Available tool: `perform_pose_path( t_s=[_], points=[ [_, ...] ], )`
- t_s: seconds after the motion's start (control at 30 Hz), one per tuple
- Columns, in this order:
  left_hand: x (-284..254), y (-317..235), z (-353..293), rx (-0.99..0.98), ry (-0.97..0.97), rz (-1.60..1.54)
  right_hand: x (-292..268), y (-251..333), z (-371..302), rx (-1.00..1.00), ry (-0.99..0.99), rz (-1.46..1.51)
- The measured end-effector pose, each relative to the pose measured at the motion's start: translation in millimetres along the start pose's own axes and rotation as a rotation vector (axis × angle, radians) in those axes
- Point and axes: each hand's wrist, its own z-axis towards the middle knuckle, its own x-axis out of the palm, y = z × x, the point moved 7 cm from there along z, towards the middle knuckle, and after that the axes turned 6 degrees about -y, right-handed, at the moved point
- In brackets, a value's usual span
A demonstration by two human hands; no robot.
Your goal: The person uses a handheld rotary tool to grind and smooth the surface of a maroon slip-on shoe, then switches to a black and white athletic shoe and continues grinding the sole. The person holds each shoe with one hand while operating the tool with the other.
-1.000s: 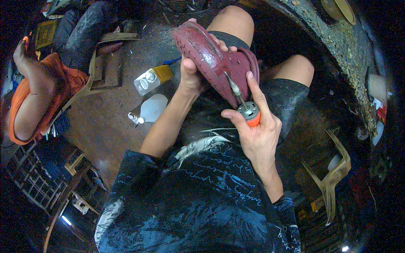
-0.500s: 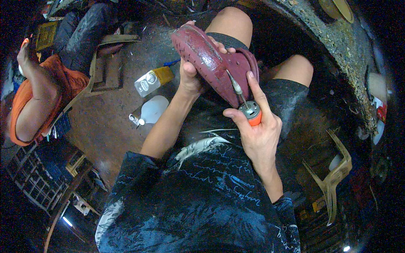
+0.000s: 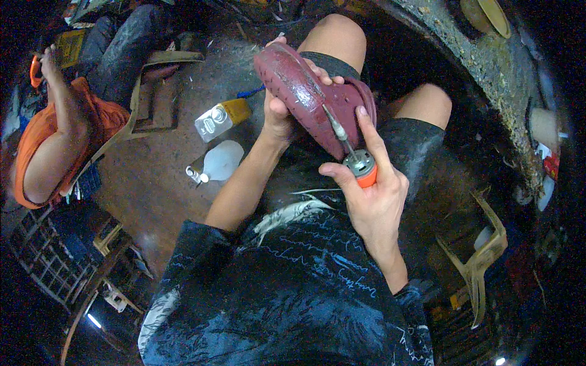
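Note:
A maroon clog (image 3: 294, 85) is held tilted above my lap, its sole side facing left and its surface shiny. My left hand (image 3: 277, 117) is closed around it, thumb on the near side and fingers over the upper part. In my right hand (image 3: 383, 190) is a small rotary tool (image 3: 360, 163) with an orange body, a grey metal motor end and a thin shaft with a pale pointed tip. That tip lies against the clog along the edge between sole and upper. My right index finger is stretched onto the clog's upper; the thumb stands out to the left.
Left on the floor are a yellow-and-silver can (image 3: 223, 119) and a white plastic jug (image 3: 223, 161). Beyond them sits another person in orange (image 3: 36, 152) by a plastic chair (image 3: 135, 104). A rough-edged ledge (image 3: 488, 85) runs along the right, with a chair frame (image 3: 485, 253) below.
The clog has shifted slightly right and turned a little. The tool's tip has slid left and upward along the sole edge. The other person's forearm has swung to the right.

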Motion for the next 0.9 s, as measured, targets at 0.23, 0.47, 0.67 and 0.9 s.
perform_pose_path(
  t_s=[0.23,0.47,0.67,0.9],
  points=[
    [-1,1,1,0.007,0.050,-0.036,-1,-8,-3,0.054,0.029,0.065],
    [-3,2,0,0.004,0.050,-0.037,1,-11,-1,-0.131,-0.023,0.019],
    [1,1,-1,-0.007,0.022,-0.034,1,-13,-2,-0.111,0.025,0.011],
    [-2,0,-1,-0.020,0.016,-0.009,3,-9,-4,-0.191,0.015,-0.020]
  ],
)
